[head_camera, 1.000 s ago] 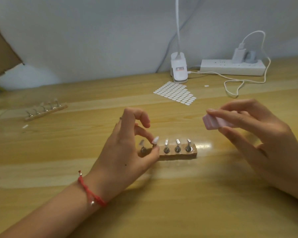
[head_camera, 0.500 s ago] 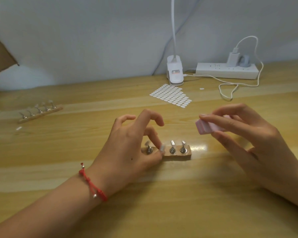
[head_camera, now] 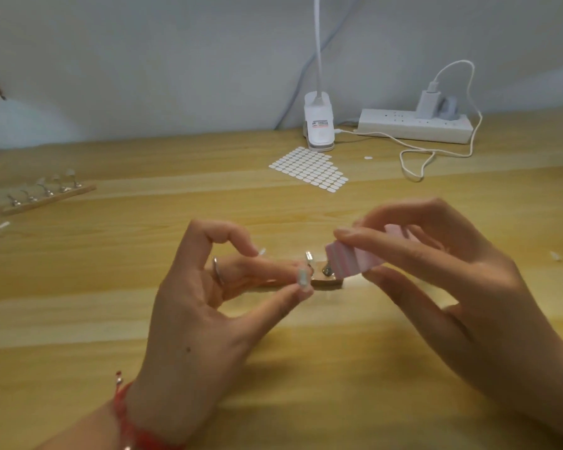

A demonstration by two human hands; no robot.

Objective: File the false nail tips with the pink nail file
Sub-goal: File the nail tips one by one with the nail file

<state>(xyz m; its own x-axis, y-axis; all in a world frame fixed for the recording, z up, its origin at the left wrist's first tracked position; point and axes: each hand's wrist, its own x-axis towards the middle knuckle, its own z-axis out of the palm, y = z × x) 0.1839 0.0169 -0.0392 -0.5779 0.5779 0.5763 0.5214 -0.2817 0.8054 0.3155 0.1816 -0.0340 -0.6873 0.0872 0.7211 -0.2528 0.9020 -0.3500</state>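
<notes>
Head view showed the left hand [head_camera: 208, 306] pinching a nail tip [head_camera: 303, 278] just left of the stand [head_camera: 327, 282]. The right hand [head_camera: 452, 287] gripped the pink file [head_camera: 355, 258] just above the stand's right end.

Soft, even, moderately bright light filled the scene. Pale sheen ran in bands across the counter [head_camera: 78, 306]. Faint shadows lay beneath the left hand [head_camera: 202, 319] and right hand [head_camera: 468, 287]. Motion blur smeared the right hand and the pink nail file [head_camera: 355, 259]. Wide-angle distortion bowed the counter's far edge.
</notes>
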